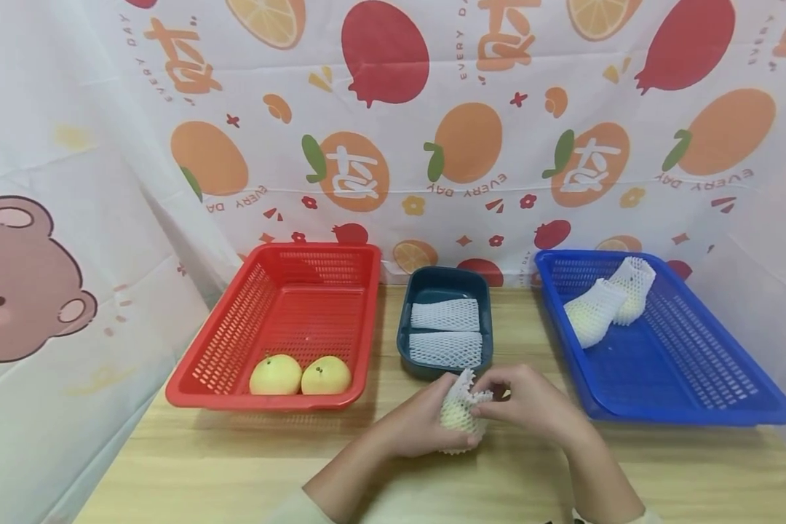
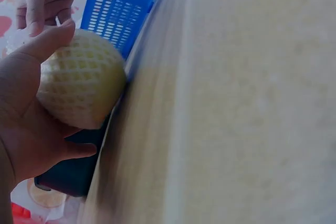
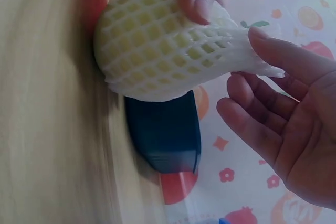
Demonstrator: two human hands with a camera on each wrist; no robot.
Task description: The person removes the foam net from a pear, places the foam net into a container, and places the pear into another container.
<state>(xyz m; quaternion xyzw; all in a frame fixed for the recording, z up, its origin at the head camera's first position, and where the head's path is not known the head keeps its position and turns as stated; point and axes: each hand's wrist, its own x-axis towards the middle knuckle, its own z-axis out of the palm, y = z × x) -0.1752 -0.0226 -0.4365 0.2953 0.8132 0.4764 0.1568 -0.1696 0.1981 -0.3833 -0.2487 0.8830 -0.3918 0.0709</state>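
Note:
A round pale-yellow fruit [image 2: 105, 85] sits inside a white foam net sleeve [image 3: 157, 45], over the table's front middle. My left hand [image 1: 422, 422] grips the fruit through the sleeve, thumb on one side and fingers on the other in the left wrist view. The loose end of the sleeve narrows to a tail, and my right hand [image 1: 527, 404] pinches it between thumb and finger, seen closely in the right wrist view. Just beyond the hands stands a dark teal tray [image 1: 445, 280] holding two flat white foam sleeves [image 1: 445, 349].
On the left, a red basket [image 1: 268, 402] holds two bare yellow fruits [image 1: 301, 375] near its front wall. A blue basket [image 1: 681, 407] at the right contains two sleeved fruits [image 1: 592, 313]. A printed curtain [image 1: 399, 167] hangs behind the wooden table [image 1: 236, 473].

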